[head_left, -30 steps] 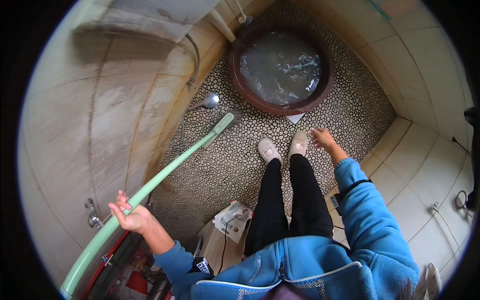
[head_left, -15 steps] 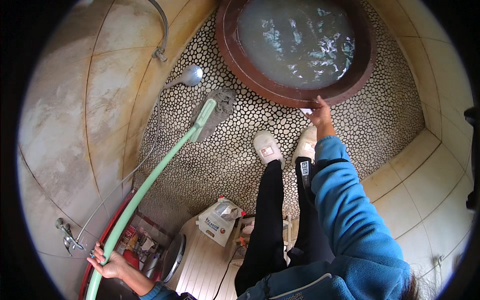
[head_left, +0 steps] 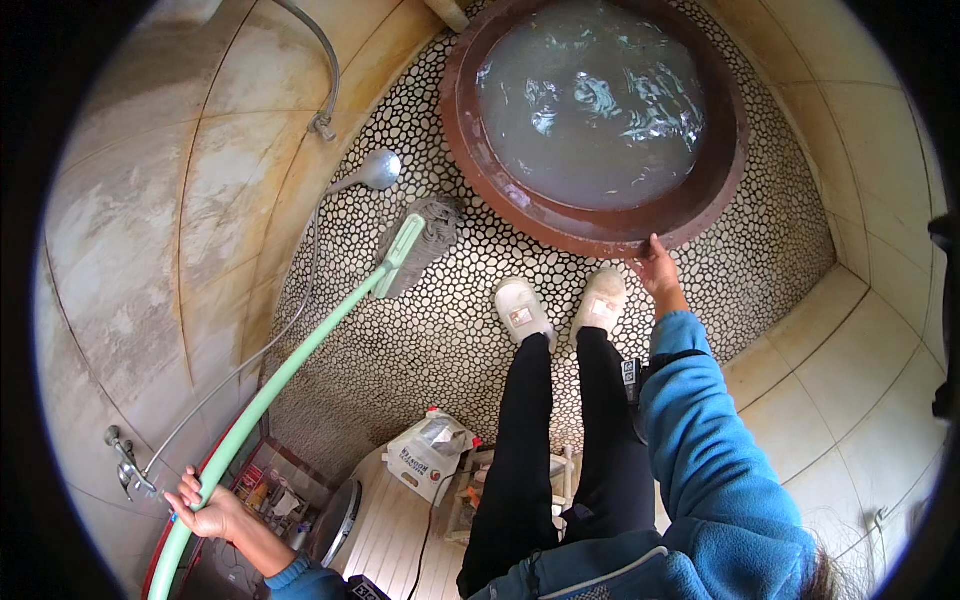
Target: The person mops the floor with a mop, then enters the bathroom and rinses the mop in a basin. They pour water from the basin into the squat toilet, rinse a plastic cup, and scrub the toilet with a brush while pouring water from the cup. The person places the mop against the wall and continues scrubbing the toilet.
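My left hand [head_left: 207, 508] is closed round the upper part of a pale green mop handle [head_left: 290, 370]. The mop's grey string head [head_left: 428, 245] rests on the floor to the left of my feet. At the far side stands a large reddish-brown basin [head_left: 478, 178] filled with cloudy grey water [head_left: 580, 130], its surface rippled and glinting. My right hand [head_left: 657, 272] grips the basin's near rim, with fingers over the edge; part of the grip is hidden under the rim.
A shower head [head_left: 379, 169] lies beside the mop head, its hose running to a wall tap [head_left: 128, 465]. Pebble-patterned floor [head_left: 350, 370] lies under my pale shoes [head_left: 522, 310]. Behind me are a white printed bag [head_left: 425, 455] and a wooden stool [head_left: 565, 478]. Tiled walls curve round both sides.
The basin's near rim and my right hand sit lower in the picture. More inner wall shows along the near side, and the ripples have shifted. My left hand still holds the mop.
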Demonstrator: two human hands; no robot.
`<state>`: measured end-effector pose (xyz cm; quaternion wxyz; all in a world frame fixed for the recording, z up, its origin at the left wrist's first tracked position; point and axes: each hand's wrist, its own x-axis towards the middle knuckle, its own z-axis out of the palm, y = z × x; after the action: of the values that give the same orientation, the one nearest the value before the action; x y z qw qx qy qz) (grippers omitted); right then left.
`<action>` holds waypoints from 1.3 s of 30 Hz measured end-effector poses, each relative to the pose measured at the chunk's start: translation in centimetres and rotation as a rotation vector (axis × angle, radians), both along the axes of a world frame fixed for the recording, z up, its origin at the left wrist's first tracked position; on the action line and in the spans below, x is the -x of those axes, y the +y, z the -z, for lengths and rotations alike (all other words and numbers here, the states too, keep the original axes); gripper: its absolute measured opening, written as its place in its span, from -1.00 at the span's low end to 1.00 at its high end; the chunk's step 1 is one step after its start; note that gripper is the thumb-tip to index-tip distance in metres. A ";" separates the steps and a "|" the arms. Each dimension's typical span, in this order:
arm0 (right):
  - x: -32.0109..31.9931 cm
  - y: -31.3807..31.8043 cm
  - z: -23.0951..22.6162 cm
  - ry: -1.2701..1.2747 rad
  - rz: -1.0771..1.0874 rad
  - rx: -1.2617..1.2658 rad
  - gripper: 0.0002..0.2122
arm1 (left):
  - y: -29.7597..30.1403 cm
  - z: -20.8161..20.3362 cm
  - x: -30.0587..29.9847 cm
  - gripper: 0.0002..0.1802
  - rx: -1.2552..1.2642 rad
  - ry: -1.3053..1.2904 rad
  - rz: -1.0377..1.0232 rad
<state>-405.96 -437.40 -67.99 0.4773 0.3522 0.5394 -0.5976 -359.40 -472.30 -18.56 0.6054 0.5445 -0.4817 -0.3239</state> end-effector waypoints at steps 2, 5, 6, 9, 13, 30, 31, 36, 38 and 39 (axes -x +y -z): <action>-0.3 1.0 -1.7 0.062 0.047 -0.044 -0.71 | 0.0 0.2 0.3 -0.60 0.005 0.002 0.017; -1.0 2.4 -4.3 0.104 0.096 -0.160 -0.67 | 0.0 0.3 0.9 -0.60 0.004 0.009 0.006; -1.3 3.0 -5.0 0.123 0.075 -0.161 -0.64 | -0.1 0.3 1.1 -0.60 0.017 -0.021 0.036; -1.8 5.6 -7.0 0.196 -0.014 -0.137 -0.48 | -0.4 0.4 1.6 -0.60 0.018 -0.025 0.006; -2.0 10.1 -8.5 0.323 -0.139 -0.295 -0.21 | -0.7 0.5 1.9 -0.58 0.011 -0.014 0.011; -5.7 13.0 -14.8 0.267 -0.160 -0.759 -0.59 | -1.2 0.7 3.2 -0.70 -0.017 0.021 0.011; -5.5 12.4 -15.2 0.264 -0.165 -0.790 -0.58 | -1.1 0.7 3.3 -0.69 -0.017 0.021 0.005; -4.7 10.1 -18.4 0.240 -0.138 -0.730 -0.60 | -1.4 0.7 3.6 -0.64 -0.025 0.033 0.006; -4.5 9.3 -19.6 0.253 -0.117 -0.708 -0.62 | -1.5 0.7 3.6 -0.63 -0.027 0.026 0.011; -4.4 8.9 -20.0 0.262 -0.112 -0.707 -0.63 | -1.6 0.7 3.6 -0.63 -0.024 0.036 0.010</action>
<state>-401.60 -428.52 -47.97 0.2852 0.3855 0.7873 -0.3876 -362.99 -473.85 -19.24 0.6058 0.5433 -0.4695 -0.3425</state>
